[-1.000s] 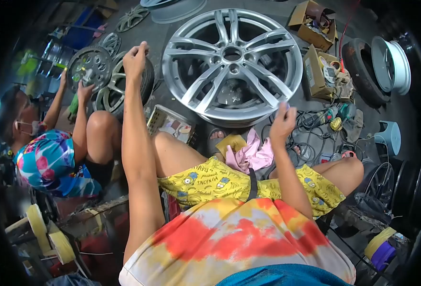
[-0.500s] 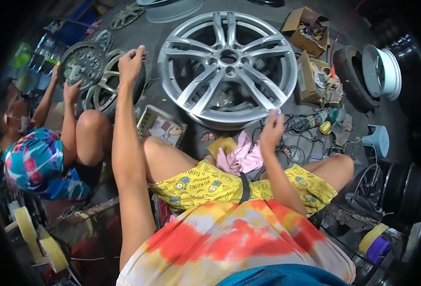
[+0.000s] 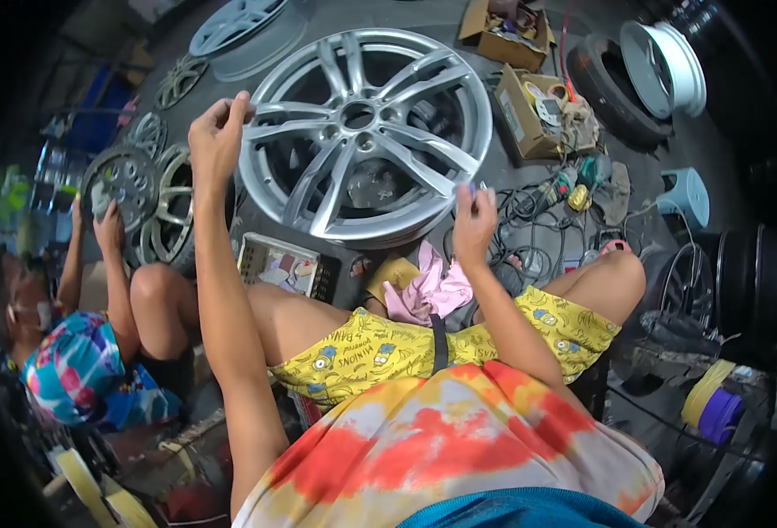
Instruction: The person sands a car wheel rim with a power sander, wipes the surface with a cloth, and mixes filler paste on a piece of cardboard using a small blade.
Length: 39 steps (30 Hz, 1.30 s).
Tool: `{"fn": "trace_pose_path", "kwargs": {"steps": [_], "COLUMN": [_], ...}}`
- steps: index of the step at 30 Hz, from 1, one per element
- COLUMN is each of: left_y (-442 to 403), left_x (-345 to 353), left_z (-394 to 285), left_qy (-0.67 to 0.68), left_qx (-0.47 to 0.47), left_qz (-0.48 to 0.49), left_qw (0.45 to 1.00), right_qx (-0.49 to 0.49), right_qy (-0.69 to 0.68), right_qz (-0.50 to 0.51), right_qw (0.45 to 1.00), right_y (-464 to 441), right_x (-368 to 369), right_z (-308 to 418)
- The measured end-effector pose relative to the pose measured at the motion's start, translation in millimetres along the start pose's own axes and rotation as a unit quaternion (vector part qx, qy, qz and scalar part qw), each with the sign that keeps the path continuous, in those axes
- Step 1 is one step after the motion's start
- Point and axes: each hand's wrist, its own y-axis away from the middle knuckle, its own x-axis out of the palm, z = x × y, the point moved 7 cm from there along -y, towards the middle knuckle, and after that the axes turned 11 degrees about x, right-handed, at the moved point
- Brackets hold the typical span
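Silver wheel (image 3: 350, 130): lies face up at twelve o'clock from us, paired spokes uppermost; the hours below run around its centre.
Left hand (image 3: 216, 139): between nine and ten o'clock, fingers curled in, tips overlapping the wheel's edge in view; we cannot tell whether they touch or grip it.
Right hand (image 3: 474, 231): between four and five, just beside the lower edge, fingers bent; we cannot tell whether anything is gripped.
Change: a moment ago a gap showed between left hand and wheel; now they overlap. Our view has swung too, so we cannot tell whether the wheel moved.
Bearing on the work: we now have both hands at the edge, on roughly opposite sides.
Pink cloth (image 3: 430, 289): between five and six.
Crate (image 3: 247, 264): seven, holding small pieces.
Co-worker (image 3: 76, 361): about eight, well apart.
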Motion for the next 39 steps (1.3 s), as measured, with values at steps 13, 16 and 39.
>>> {"fn": "trace_pose_path", "kwargs": {"steps": [13,16,39], "left_y": [83.0,98.6,100.2], "left_x": [187.9,222.1,259.0], "left_z": [-100.7,-85.9,-80.5], "left_qy": [-0.122,-0.176,-0.292], "left_qx": [0.159,0.238,0.192], "left_qz": [0.382,0.397,0.522], "left_qw": [0.902,0.869,0.778], "right_qx": [-0.005,0.050,0.032], "right_qy": [-0.014,-0.005,0.473], "right_qz": [-0.023,-0.081,0.555], "right_qw": [1.000,0.995,0.684], "right_y": [-20.0,-97.5,152.5], "right_x": [-1.8,-27.7,45.4], "right_z": [-10.8,-52.3,-231.8]}}
